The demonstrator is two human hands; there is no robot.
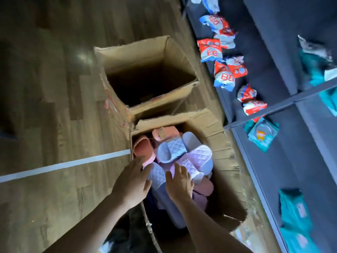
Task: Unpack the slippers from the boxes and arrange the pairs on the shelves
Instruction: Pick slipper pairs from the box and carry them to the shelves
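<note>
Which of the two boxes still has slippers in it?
The near box, full of pink and lilac slippers; the far box shows only a dark bare inside.

Beneath the right hand (179,183), slippers (193,156) look like matt, quilted foam. The box (225,161) around them is creased, torn brown cardboard. Left of the left hand (131,181), the wood-grain floor (54,125) shows soft gloss.

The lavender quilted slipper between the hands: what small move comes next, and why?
Probably close the left hand on the lavender quilted slipper and lift it out: it lies near the top of the pile in the near box, with the right hand beside it.
</note>
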